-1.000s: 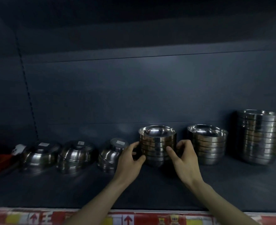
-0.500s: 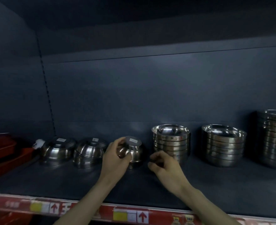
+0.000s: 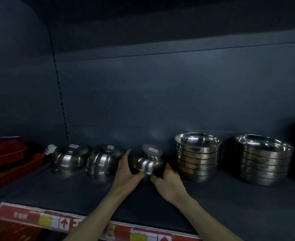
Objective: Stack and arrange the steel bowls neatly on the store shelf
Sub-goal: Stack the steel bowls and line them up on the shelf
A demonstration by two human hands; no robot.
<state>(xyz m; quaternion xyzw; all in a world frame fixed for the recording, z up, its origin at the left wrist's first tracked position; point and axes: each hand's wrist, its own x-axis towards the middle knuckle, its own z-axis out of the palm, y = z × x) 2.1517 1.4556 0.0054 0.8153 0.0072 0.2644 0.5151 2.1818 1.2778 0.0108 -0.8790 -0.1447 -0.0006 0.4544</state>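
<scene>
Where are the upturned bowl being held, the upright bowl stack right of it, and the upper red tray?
upturned bowl (image 3: 147, 162): head view, on its shiny side wall.
upright bowl stack (image 3: 198, 161): head view, on its stacked sides.
upper red tray (image 3: 4, 152): head view, on its front wall.

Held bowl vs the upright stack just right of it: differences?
1. The held bowl is upside down, base and sticker up; the upright stack has its mouths up.
2. The held bowl is tilted in the grip of the left hand and right hand; the upright stack stands free on the shelf.
3. The upright stack is taller, with many nested rims.
Shared: shiny steel.
</scene>
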